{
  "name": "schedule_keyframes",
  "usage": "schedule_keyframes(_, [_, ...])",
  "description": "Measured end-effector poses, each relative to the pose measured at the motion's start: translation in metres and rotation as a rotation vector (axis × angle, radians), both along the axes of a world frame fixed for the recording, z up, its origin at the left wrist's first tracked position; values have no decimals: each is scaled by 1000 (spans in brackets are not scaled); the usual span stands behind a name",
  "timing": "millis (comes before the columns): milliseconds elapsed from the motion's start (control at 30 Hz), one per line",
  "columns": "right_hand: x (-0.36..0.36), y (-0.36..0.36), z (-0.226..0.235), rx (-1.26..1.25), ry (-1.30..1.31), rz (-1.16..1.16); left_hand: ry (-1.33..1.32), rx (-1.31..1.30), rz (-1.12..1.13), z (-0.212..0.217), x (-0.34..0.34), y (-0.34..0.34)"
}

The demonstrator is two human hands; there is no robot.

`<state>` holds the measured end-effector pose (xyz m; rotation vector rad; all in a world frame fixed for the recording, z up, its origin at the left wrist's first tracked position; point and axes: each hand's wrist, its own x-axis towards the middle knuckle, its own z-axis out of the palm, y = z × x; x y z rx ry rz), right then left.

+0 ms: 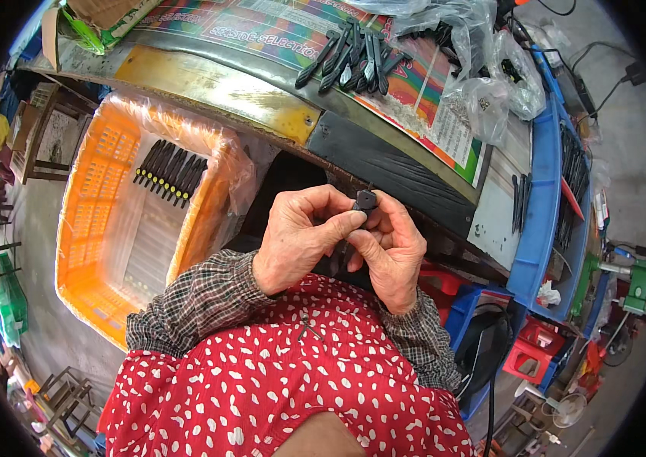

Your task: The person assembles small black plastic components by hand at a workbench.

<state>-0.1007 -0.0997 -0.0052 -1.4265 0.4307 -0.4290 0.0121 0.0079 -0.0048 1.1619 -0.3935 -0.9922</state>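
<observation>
In front of my red, white-spotted apron [262, 381], both hands meet at a small black plastic piece [366, 200]. My left hand [300, 236] pinches it from one side with thumb and forefinger. Closed round its other side is my right hand [389, 255], the thumb pressing below. A dark length extends down between the palms, mostly hidden by the fingers. Beyond the hands, on the bench, lies a loose pile of long black pieces [353, 57], some with shiny faces. To the left, similar black pieces with yellow-green ends [170, 171] lie side by side in a lined basket.
The orange basket [98, 228] with clear plastic lining stands left, below the bench edge [208, 87]. Clear plastic bags [487, 103] with black parts lie at the back right. A blue tray [528, 259] holds thin black pieces on the right. A red stool [532, 350] stands lower right.
</observation>
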Motion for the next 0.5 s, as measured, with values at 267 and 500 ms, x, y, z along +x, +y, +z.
schedule_keyframes(267, [-1,-1,-3,-13,8,-2,39,-32,-84,-4,7,-2])
schedule_keyframes(500, [1,-1,1,-11,37,22,77,-26,-64,-8,5,-3])
